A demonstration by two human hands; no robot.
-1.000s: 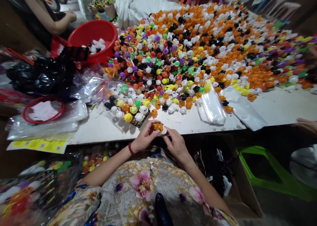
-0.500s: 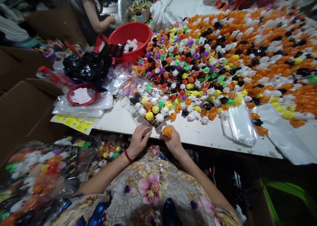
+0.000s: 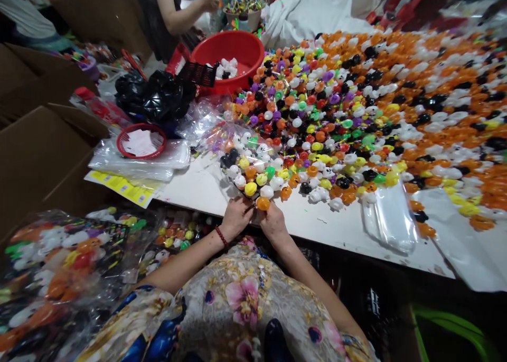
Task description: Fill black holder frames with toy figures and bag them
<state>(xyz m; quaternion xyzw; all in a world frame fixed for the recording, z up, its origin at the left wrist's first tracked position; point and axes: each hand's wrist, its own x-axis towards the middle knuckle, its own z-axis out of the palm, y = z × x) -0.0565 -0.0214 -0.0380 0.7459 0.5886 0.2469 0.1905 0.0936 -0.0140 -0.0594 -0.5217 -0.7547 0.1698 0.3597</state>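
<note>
At the table's front edge my right hand [image 3: 274, 222] is closed on a small orange pumpkin-like figure [image 3: 263, 203]. My left hand [image 3: 236, 217] is beside it with curled fingers, at the near edge of a filled black grid rack. What those fingers pinch is hidden. Small white, yellow, green, orange and black figures [image 3: 250, 188] stand packed on the rack, which is mostly covered by them. Clear plastic film [image 3: 226, 178] lies around its left side.
A large heap of colourful figures [image 3: 348, 113] spreads behind and right. Clear bags [image 3: 390, 219] lie at the right. A red basin [image 3: 249, 76], a black bag [image 3: 156, 100] and a small red basket of papers [image 3: 158, 149] stand left. A co-worker's arm [image 3: 178, 16] shows behind.
My left hand has closed and come in beside the right one. The orange figure has come to the rack's near corner. The view has shifted, and the co-worker's arm has reached farther right.
</note>
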